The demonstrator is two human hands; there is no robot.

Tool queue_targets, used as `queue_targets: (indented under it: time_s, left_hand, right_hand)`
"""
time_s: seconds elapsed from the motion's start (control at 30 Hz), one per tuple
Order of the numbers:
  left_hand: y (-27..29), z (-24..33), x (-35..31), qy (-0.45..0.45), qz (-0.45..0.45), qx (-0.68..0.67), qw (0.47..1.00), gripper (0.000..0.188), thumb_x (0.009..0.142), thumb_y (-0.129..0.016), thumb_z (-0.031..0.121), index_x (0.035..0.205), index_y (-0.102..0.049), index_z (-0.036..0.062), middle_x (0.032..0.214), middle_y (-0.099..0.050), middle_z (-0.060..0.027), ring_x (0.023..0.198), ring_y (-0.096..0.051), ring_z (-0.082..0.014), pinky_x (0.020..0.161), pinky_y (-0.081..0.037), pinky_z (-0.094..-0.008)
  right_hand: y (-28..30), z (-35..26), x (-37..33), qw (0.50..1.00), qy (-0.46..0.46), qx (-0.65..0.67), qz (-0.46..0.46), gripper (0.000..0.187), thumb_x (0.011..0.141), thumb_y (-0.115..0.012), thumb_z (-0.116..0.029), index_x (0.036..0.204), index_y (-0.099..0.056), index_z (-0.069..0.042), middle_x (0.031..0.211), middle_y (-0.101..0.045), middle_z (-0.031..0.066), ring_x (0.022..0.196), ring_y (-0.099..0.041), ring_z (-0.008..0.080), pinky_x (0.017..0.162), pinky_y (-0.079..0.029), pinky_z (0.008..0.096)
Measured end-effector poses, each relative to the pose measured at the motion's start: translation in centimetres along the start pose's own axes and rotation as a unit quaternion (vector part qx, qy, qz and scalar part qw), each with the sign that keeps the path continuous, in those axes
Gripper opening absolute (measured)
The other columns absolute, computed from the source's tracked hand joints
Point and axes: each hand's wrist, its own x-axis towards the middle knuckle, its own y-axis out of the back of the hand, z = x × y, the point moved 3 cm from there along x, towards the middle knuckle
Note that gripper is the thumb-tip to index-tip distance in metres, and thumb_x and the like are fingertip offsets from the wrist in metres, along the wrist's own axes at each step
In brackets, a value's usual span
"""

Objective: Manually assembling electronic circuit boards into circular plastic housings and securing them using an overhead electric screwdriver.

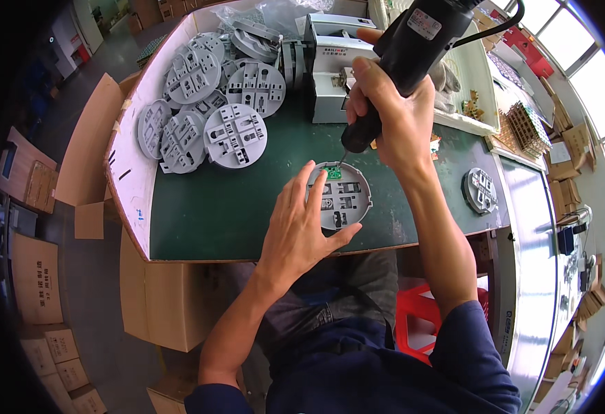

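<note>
A round grey plastic housing (pixel 359 208) lies on the green work table, near its front edge. My left hand (pixel 294 224) spans it, the thumb at the near rim and a fingertip by a small green circuit board (pixel 333 172) at the far side. In my right hand (pixel 404 114) is a black electric screwdriver (pixel 423 43), tilted with its bit pointing down. The bit's tip is at the board's right edge; whether a screw sits under it cannot be made out.
Several similar grey housings (pixel 235 136) are piled at the left. Behind them stands a grey screw feeder (pixel 344 62). Another housing (pixel 480 191) lies at the right. A white tray (pixel 468 123) with brass parts is at the far right. A cardboard box (pixel 95 141) adjoins the left edge.
</note>
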Motion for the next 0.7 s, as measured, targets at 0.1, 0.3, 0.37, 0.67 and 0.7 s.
queue_targets:
  time_s: [0.1, 0.3, 0.37, 0.67, 0.7]
  left_hand:
    - [0.0, 0.0, 0.0, -0.002, 0.003, 0.002, 1.0, 0.092, 0.087, -0.072, 0.06, 0.142, -0.047, -0.009, 0.15, -0.039, -0.0253, 0.133, -0.047, -0.0398, 0.111, -0.042, -0.0477]
    - [0.0, -0.1, -0.1, -0.011, 0.011, 0.008, 1.0, 0.092, 0.086, -0.073, 0.059, 0.143, -0.046, -0.0087, 0.15, -0.04, -0.0252, 0.132, -0.047, -0.0401, 0.111, -0.042, -0.0482]
    - [-0.1, -0.1, -0.1, -0.01, 0.011, 0.008, 1.0, 0.092, 0.086, -0.073, 0.059, 0.143, -0.046, -0.0086, 0.15, -0.04, -0.0251, 0.132, -0.048, -0.0402, 0.111, -0.042, -0.0482]
    - [-0.2, -0.1, -0.2, -0.015, 0.017, 0.011, 1.0, 0.092, 0.086, -0.074, 0.058, 0.143, -0.045, -0.0079, 0.149, -0.04, -0.025, 0.132, -0.048, -0.0401, 0.11, -0.043, -0.0483]
    - [-0.2, -0.1, -0.2, -0.016, 0.019, 0.014, 1.0, 0.092, 0.086, -0.074, 0.058, 0.143, -0.045, -0.0078, 0.149, -0.04, -0.025, 0.131, -0.048, -0.04, 0.11, -0.043, -0.0483]
  right_hand:
    - [-0.2, 0.3, -0.3, 1.0, -0.009, 0.008, -0.003, 0.052, 0.093, -0.07, -0.016, 0.136, -0.053, 0.009, 0.069, -0.055, 0.002, 0.056, -0.053, 0.01, 0.054, -0.049, 0.0297]
    - [-0.6, 1.1, -0.7, 1.0, -0.023, 0.016, -0.01, 0.052, 0.093, -0.07, -0.016, 0.136, -0.052, 0.008, 0.069, -0.054, 0.0016, 0.056, -0.053, 0.0102, 0.054, -0.048, 0.03]
    - [-0.7, 1.2, -0.7, 1.0, -0.022, 0.018, -0.009, 0.047, 0.093, -0.071, -0.015, 0.131, -0.054, 0.007, 0.069, -0.054, 0.0014, 0.056, -0.053, 0.0102, 0.054, -0.049, 0.03]
    - [-1.5, 1.4, -0.5, 0.997, -0.048, 0.022, -0.055, 0.02, 0.091, -0.072, -0.014, 0.094, -0.057, -0.002, 0.068, -0.052, 0.0006, 0.055, -0.053, 0.01, 0.053, -0.048, 0.0291]
    - [-1.6, 1.4, -0.5, 0.997, -0.051, 0.019, -0.06, 0.021, 0.09, -0.073, -0.014, 0.09, -0.055, -0.003, 0.067, -0.052, 0.0005, 0.054, -0.053, 0.0099, 0.053, -0.048, 0.0289]
